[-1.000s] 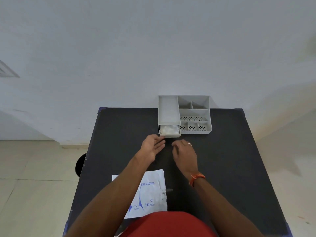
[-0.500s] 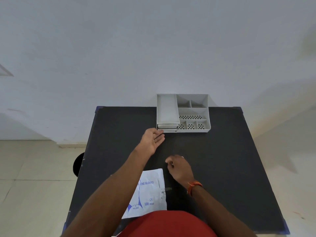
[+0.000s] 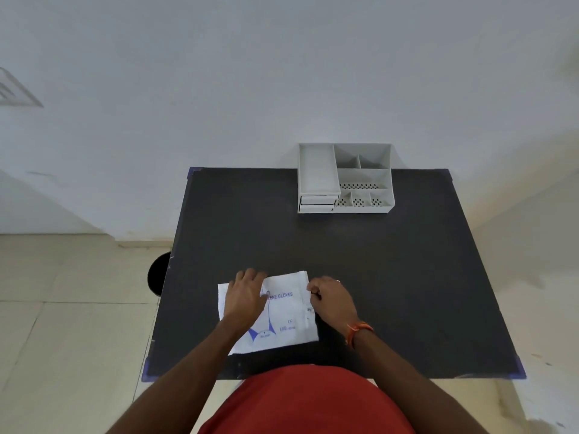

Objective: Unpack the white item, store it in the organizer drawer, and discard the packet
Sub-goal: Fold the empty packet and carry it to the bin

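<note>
Near the desk's (image 3: 407, 277) front edge, the left hand (image 3: 246, 297) lies open on the packet (image 3: 282, 317) while the right hand (image 3: 332, 300), curled closed, pinches its right edge.

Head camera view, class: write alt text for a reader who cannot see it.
Both hands rest on a white gloves packet at the near edge of a black table: left hand flat on it, right hand curled at its edge. A grey organizer, drawers shut, stands at the far edge.

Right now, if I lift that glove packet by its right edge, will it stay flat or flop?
The glove packet looks thin and flat, so it will likely droop. It seems emptied, so probably very light. Its smooth film may slide on the black table.
</note>
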